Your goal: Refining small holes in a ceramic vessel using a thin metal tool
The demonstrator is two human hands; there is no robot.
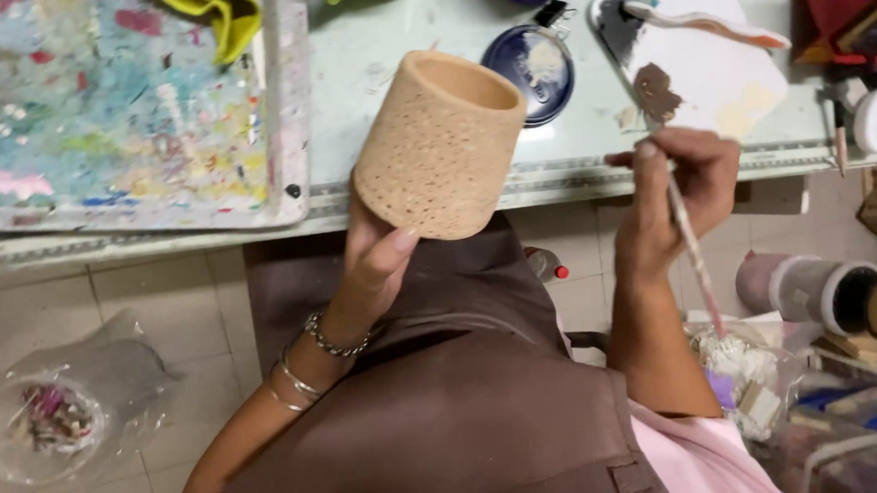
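So the left hand (379,255) is cupping a speckled tan cup (440,141) from underneath, tilted, mouth facing the upper right, held mid-frame over the surface (398,39) edge. Right hand (671,199) is pinched around a thin paintbrush (694,253), tip up by the brown blob on the white palette (714,72). My take: load only a little paint, keep the cup braced against the palm, and turn the cup rather than the wrist for even strokes.
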